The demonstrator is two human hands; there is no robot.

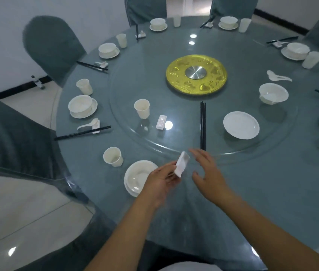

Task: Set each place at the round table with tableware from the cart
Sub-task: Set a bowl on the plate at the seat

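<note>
The left hand point(161, 178) pinches a small white piece, probably a chopstick rest point(182, 163), tilted above the bench point(252, 192). The right hand point(208, 173) hovers spread, released, nearer the chopsticks point(203, 126) lying lengthwise just beyond.

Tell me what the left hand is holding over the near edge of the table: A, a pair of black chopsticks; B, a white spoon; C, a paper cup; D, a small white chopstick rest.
D: the left hand pinches a small white chopstick rest just right of the nearest bowl, while the black chopsticks lie untouched on the glass turntable.
</note>
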